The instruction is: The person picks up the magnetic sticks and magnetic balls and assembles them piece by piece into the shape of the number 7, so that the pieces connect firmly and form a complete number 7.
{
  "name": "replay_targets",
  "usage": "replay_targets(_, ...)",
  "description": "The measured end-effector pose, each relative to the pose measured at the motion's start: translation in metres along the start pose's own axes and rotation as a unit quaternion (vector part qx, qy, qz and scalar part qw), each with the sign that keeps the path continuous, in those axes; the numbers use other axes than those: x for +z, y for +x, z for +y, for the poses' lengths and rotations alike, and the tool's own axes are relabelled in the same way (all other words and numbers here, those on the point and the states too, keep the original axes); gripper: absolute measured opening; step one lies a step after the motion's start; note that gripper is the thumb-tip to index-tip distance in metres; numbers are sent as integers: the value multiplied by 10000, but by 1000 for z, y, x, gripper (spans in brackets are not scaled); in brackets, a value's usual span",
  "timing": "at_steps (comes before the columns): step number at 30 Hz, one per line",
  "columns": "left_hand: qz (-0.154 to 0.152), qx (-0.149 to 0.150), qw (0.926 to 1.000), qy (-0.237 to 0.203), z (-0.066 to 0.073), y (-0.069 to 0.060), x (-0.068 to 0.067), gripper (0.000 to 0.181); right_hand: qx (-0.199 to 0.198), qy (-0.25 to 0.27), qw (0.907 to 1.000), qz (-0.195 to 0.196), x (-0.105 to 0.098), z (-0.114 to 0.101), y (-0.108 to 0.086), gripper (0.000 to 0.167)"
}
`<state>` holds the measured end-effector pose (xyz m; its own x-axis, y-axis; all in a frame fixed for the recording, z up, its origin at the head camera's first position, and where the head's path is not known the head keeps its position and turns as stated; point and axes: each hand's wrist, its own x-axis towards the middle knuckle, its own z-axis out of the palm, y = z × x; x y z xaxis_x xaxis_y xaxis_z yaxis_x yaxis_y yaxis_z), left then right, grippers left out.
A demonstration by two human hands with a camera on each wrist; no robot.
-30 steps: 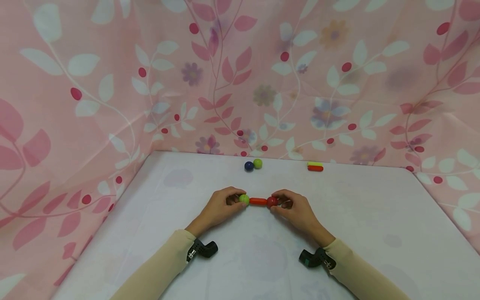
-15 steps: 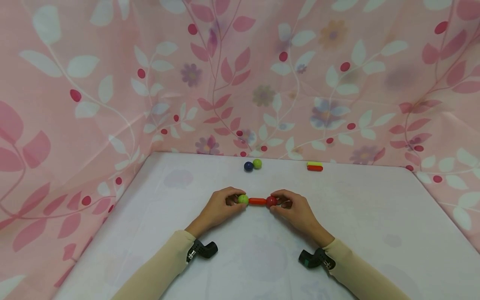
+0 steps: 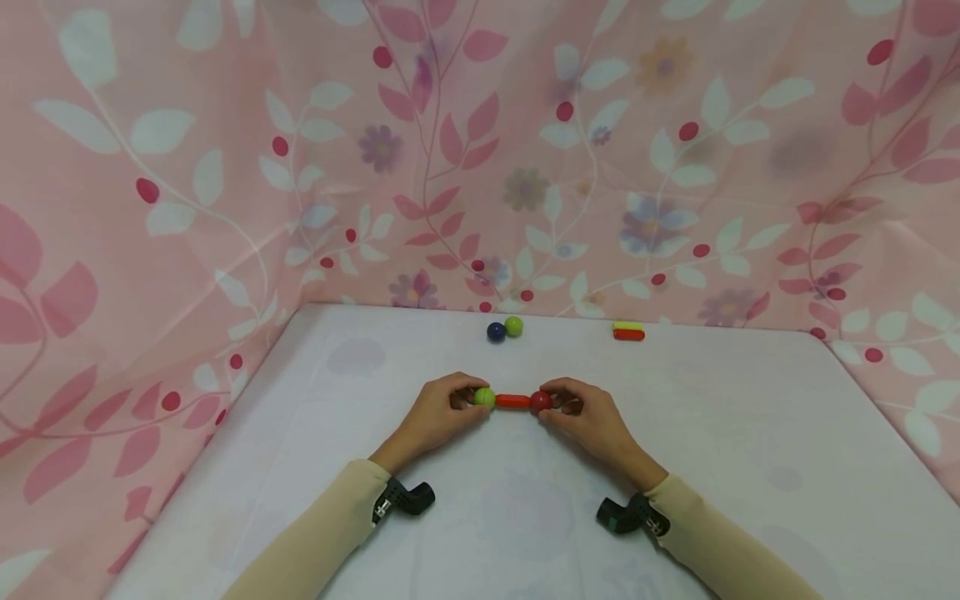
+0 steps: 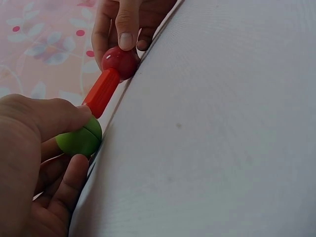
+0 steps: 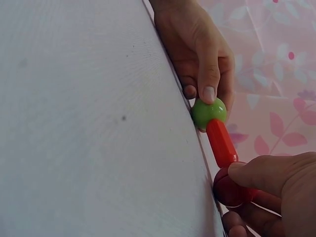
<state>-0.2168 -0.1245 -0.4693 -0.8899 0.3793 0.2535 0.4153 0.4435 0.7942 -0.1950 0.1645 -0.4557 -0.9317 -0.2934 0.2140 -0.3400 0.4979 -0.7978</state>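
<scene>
My left hand (image 3: 441, 410) pinches a light green ball (image 3: 484, 398) between thumb and fingers. A dark red ball (image 3: 541, 402) is pinched the same way by my right hand (image 3: 591, 417). Between the two balls runs a short orange-red rod (image 3: 513, 402), its ends meeting them, so the three form one straight piece lying level. In the left wrist view a groove crosses the green ball (image 4: 83, 138) under the thumb. The right wrist view has the red ball (image 5: 228, 187) close up, partly covered by the thumb, with the rod (image 5: 221, 143) leading to the green ball.
Near the far edge of the white-covered table (image 3: 480, 517), a dark blue ball (image 3: 496, 332) touches another green ball (image 3: 513, 326). Right of them, a yellow-green rod (image 3: 627, 326) and a red rod (image 3: 628, 335) lie side by side. A pink floral curtain (image 3: 480, 192) hangs behind.
</scene>
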Motion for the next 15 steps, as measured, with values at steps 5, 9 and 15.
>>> replay_targets(5,10,-39,9999,-96,2,-1,0,34,108,-6,9999,-24,0,-2,0,37)
replay_targets(9,36,-45,9999,-103,3,-1,0,35,144,-51,9999,-17,0,-1,0,37)
replay_targets(15,15,-13,9999,-137,2,-1,-1,35,111,-55,9999,-22,0,0,0,37)
